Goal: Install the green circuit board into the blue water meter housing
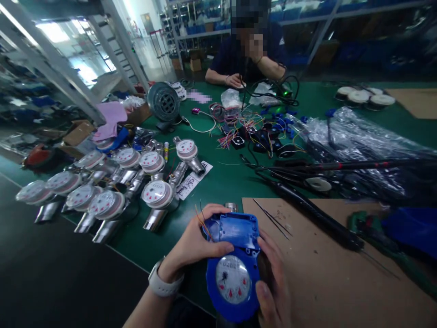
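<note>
A blue water meter [233, 307] is held between both hands near the table's front edge. Its round dial faces up, and above the dial is an open rectangular blue compartment [239, 230]. My left hand [201, 239] grips the upper left side, thumb lying across the part between compartment and dial. Thin orange wires [202, 218] stick up beside that hand's fingers. My right hand [273, 278] wraps the right side, its thumb by the dial's edge. A metal pipe end [231, 207] shows behind the compartment. The meter's underside is hidden.
Several metal meters with white-rimmed dials [155, 193] stand at left. A brown board [324, 255] at right bears tweezers [271, 217] and a black electric screwdriver [317, 214]. Wires and black parts [262, 136] lie mid-table, plastic bags [362, 136] to the right. A co-worker [249, 59] sits opposite.
</note>
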A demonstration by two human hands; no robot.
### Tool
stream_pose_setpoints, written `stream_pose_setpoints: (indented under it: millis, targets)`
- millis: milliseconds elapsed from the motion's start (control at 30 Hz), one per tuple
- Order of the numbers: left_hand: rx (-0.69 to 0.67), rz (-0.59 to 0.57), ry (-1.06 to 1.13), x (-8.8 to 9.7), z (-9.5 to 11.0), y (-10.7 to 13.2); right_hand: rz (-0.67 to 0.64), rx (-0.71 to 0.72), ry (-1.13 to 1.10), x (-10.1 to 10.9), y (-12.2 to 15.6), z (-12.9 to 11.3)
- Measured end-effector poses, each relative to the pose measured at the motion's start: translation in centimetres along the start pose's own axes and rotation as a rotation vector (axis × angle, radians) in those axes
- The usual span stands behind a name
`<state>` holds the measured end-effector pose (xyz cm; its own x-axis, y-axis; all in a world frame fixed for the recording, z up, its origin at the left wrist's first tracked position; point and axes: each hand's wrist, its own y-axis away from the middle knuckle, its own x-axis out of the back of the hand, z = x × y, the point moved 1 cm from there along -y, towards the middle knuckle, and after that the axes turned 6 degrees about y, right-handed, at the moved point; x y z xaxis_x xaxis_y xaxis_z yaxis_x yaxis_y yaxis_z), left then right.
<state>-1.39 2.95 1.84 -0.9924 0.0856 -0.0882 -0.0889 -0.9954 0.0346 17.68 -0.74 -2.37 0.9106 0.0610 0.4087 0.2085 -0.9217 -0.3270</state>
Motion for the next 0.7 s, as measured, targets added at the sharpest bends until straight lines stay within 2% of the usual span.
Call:
stream_pose_setpoints:
  millis: [100, 167, 267, 367, 500, 600, 700]
  targets:
    - [-0.001, 0.024, -0.002, -0.2, 0.0, 0.0, 0.018, -0.010, 0.130, 1.3, -1.4, -1.3]
    - [-0.027, 0.020, 0.001, -0.3, 0.0, 0.0, 0.018, 0.049, 0.260, 2.2, -3.0, -2.3]
    - [-0.084, 0.021, -0.002, -0.4, -0.2, -0.1, -0.109, 0.168, 0.369, 2.6, -5.6, -3.1]
    - [-0.138, 0.023, -0.025, -0.4, -0.3, -0.2, -0.270, 0.183, 0.408, 2.2, -7.0, -2.5]
    - [-0.130, -0.019, 0.018, 0.1, -0.5, 0.3, -0.290, 0.154, 0.435, 2.2, -7.3, -1.4]
    - [-0.116, 0.062, 0.134, 0.7, -0.9, 1.2, -0.289, 0.168, 0.480, 2.5, -7.3, -1.5]
    - [-0.166, 0.169, 0.119, 1.2, -1.1, 2.1, -0.282, 0.163, 0.490, 2.6, -7.4, -1.9]
